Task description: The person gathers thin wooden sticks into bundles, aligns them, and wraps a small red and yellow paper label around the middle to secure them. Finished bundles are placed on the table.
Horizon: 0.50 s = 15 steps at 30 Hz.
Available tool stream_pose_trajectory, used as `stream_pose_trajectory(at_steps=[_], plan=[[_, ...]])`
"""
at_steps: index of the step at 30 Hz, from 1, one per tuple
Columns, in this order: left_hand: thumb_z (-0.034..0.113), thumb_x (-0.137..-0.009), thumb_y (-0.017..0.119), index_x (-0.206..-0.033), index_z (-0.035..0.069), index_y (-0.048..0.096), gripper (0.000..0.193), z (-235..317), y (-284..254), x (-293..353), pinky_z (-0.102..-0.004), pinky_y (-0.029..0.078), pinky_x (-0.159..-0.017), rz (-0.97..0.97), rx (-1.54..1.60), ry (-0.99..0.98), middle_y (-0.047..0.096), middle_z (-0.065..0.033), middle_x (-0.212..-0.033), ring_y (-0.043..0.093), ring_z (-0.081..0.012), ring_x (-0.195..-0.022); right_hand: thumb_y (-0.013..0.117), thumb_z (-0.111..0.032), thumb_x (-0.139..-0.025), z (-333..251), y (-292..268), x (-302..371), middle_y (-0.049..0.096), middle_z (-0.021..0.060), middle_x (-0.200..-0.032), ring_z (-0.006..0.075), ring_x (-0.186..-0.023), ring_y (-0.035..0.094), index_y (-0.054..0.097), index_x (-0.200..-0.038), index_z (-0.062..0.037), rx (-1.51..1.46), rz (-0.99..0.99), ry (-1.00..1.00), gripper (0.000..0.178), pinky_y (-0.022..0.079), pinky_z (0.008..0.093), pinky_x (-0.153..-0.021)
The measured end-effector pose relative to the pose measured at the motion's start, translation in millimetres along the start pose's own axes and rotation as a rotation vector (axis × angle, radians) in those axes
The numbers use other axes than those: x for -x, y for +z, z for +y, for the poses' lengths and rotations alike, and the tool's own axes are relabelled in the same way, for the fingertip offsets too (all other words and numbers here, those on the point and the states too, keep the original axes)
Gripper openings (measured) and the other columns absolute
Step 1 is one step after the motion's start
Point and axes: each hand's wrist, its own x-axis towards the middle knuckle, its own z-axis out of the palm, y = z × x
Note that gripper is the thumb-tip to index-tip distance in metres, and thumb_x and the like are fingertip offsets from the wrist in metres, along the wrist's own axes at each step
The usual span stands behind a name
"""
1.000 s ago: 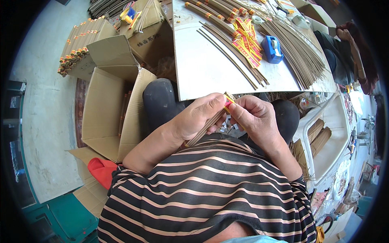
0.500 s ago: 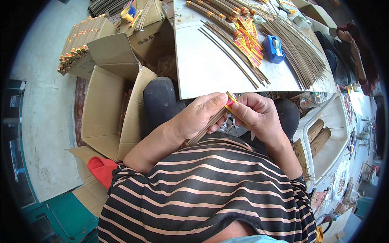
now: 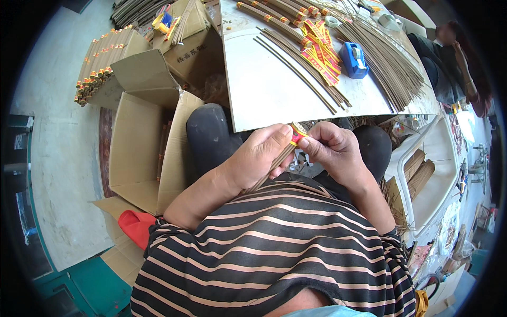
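Note:
My left hand [image 3: 257,157] is wrapped around a bundle of thin brown incense sticks [image 3: 283,154], held slanting in front of my striped shirt. Near the bundle's upper end sits a red and yellow paper label [image 3: 297,136]. With thumb and fingers together, my right hand [image 3: 338,149] pinches the label's right side against the bundle. Pale stick ends show just above the paper. The lower part of the bundle is partly hidden by my left hand and wrist.
Ahead, the white table [image 3: 259,87] bears loose incense sticks [image 3: 391,68], loose labels [image 3: 322,58], finished bundles [image 3: 274,21] and a blue tape dispenser [image 3: 354,61]. An open carton [image 3: 134,142] stands left, a white tub [image 3: 441,185] right. Another person [image 3: 449,68] is at the far right.
My right hand has shifted slightly up and left along the label, which now lies closer around the bundle. More of the stick ends shows at the top. My left hand keeps its hold.

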Motion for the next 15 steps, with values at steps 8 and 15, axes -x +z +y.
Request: stream_pose_trajectory(at_steps=[8, 15], plan=[[0.04, -0.098, 0.031, -0.105, 0.0, 0.048, 0.044, -1, 11, 3, -0.0163, 0.035, -0.049, 0.093, -0.159, 0.036, 0.045, -0.0004, -0.065, 0.04, -0.0049, -0.054, 0.069, -0.02, -0.08, 17, -5, -4, 0.057, 0.0032, -0.071, 0.0081, -0.065, 0.053, 0.056, -0.079, -0.0005, -0.07, 0.019, -0.061, 0.023, 0.045, 0.0209, -0.057], [0.035, -0.098, 0.034, -0.125, -0.01, 0.039, 0.053, -10, 21, 5, -0.0256, 0.048, -0.068, 0.315, -0.495, 0.157, 0.061, -0.0165, -0.088, 0.061, -0.0211, -0.076, 0.075, -0.016, -0.074, 3, -4, 2, 0.056, 0.0021, -0.076, 0.0081, -0.068, 0.051, 0.058, -0.08, 0.001, 0.084, 0.201, 0.09, 0.025, 0.046, 0.0217, -0.062]])
